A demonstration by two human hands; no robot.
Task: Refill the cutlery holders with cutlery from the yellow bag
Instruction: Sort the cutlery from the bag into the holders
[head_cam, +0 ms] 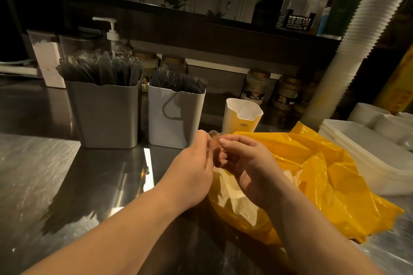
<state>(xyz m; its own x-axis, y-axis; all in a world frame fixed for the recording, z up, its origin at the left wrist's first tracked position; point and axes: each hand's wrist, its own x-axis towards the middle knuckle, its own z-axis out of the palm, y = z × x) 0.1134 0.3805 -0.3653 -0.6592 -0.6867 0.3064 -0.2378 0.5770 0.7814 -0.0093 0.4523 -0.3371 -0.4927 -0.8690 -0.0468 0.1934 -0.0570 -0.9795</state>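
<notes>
Grip: my left hand (196, 163) and right hand (243, 163) pinch clear plastic cutlery (215, 135) above the crumpled yellow plastic bag (324, 163).
Next: I'd align the pieces, then load the empty white-and-yellow holder (242, 118).

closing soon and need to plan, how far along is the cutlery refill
Done, by the look of it: the grey holder and white holder are both packed full. In hand: the left hand and right hand together hold some clear cutlery just above the bag. Left: the small holder behind them looks empty.
</notes>
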